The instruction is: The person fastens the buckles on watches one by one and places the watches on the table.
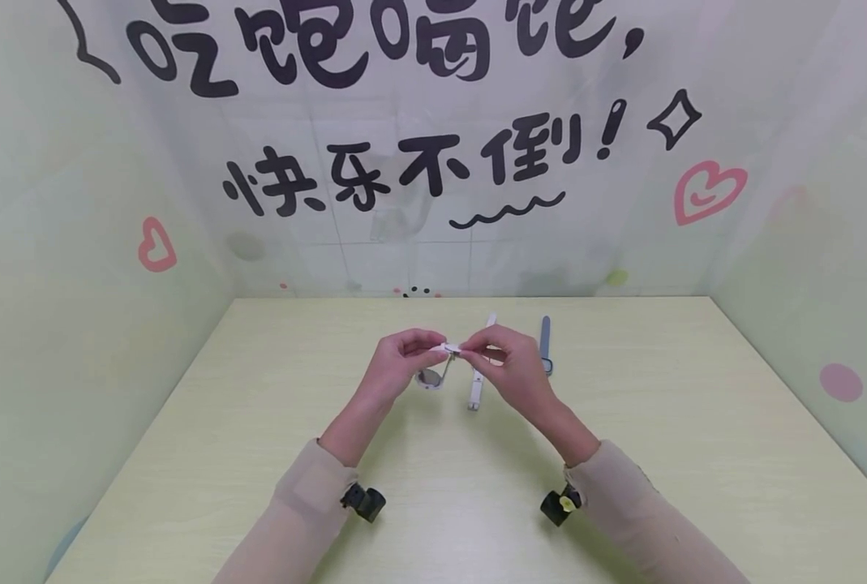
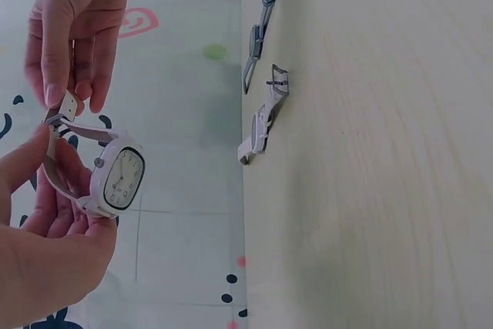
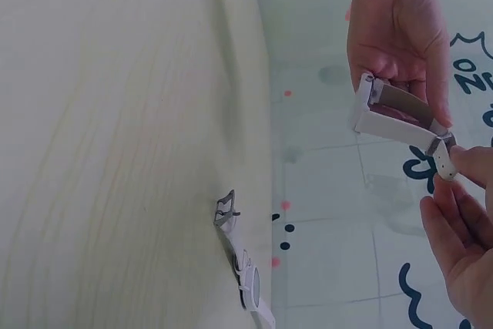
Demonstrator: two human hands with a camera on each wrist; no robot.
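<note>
A white wristwatch [image 2: 123, 177] with a rounded-square dial is held up above the table, its strap bent into a loop. My left hand [image 1: 402, 365] grips the strap near the buckle [image 2: 55, 121], with the watch case hanging beside the palm. Thumb and fingers of my right hand [image 1: 512, 361] pinch the strap's free end [image 3: 444, 161], which sticks out past the buckle. In the right wrist view the dial is turned away. Fingers partly cover the buckle, so how the strap is fastened cannot be told.
Behind the hands, a second white watch [image 1: 474, 393] lies on the pale wooden table [image 1: 440, 519], partly hidden by the right hand in the head view. To its right lies a blue-grey watch [image 1: 546, 337]. A printed backdrop [image 1: 418, 259] stands along the far edge.
</note>
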